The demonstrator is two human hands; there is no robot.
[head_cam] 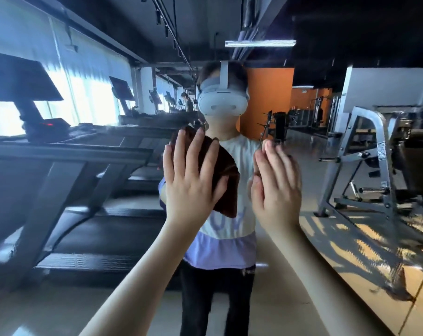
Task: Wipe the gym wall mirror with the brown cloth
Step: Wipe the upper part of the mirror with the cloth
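We press the folded brown cloth (221, 169) flat against the gym wall mirror (331, 166) with our left hand (191, 183), fingers straight and spread, while our right hand (276, 190), released and holding nothing, lies flat on the glass just beside it.

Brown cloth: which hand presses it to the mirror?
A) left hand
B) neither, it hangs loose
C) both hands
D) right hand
A: the left hand lies flat on the cloth, holding it against the mirror; the right hand is bare beside it.
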